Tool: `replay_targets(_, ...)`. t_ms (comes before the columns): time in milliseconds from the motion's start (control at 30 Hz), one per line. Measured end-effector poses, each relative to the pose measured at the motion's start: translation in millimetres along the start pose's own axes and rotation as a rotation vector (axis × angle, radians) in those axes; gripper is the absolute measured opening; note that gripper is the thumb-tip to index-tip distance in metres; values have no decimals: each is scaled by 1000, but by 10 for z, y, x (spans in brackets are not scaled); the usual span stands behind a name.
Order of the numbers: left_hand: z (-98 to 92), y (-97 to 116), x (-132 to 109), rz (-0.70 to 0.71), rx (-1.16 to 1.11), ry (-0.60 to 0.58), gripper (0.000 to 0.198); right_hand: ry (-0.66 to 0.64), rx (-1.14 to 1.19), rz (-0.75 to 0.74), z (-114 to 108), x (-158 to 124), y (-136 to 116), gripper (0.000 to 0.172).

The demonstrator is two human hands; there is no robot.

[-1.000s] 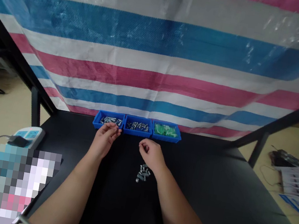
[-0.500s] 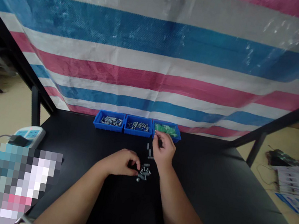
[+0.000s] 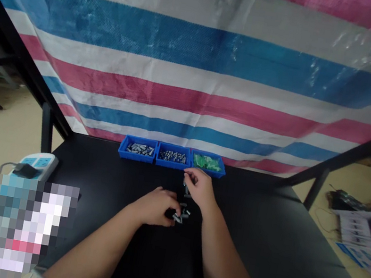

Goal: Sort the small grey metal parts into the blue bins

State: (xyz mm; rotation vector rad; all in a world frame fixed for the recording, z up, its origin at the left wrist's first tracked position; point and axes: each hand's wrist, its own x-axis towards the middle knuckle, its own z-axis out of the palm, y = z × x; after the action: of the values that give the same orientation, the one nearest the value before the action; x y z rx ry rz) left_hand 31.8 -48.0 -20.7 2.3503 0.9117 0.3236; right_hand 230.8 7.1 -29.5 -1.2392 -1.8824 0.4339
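Note:
My left hand (image 3: 159, 207) is at the near pile of small metal parts (image 3: 185, 215), its fingers bent round a small metal part (image 3: 177, 217) at the pile's left edge. Farther out, my right hand (image 3: 199, 187) hovers just in front of the bins with thumb and forefinger pinched together. What it pinches, if anything, is too small to make out. Below its fingers lie a few loose grey cylindrical pieces (image 3: 187, 192), partly covered by the hand.
Three blue bins line the table's back edge: grey cylinders in the left bin (image 3: 136, 157), small shiny metal pieces in the middle bin (image 3: 172, 164), green packets in the right bin (image 3: 217, 174). A power strip (image 3: 44, 167) and cables lie at left. Striped sheeting (image 3: 193, 97) hangs behind.
My right hand has come back from the right bin, moving slightly left and nearer. My left hand has moved right onto the pile, its fingers closing in on the parts.

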Motion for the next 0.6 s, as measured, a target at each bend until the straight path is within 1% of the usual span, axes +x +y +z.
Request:
replay_targets(100,39,-4,16,-13,53,74,26,-9,19,23,-115,-39,59,17)
replay_targets(267,66,-86,47,-61,101,184,14,-21,26,57,-208,-48,98,18)
replay_targets(400,74,-150,74,-143,139,249,12,-90,2,63,-244,-55,99,17)
replay_targets(500,72,-196,92,-177,65,322,10,-190,-18,62,-255,-69,86,16)
replay_targets(533,68,-218,99,-182,10,369,10,-229,-22,55,-254,-74,76,15)
replay_targets(600,54,-280,112,-201,-132,510,8,-315,-28,38,-242,-88,48,15)
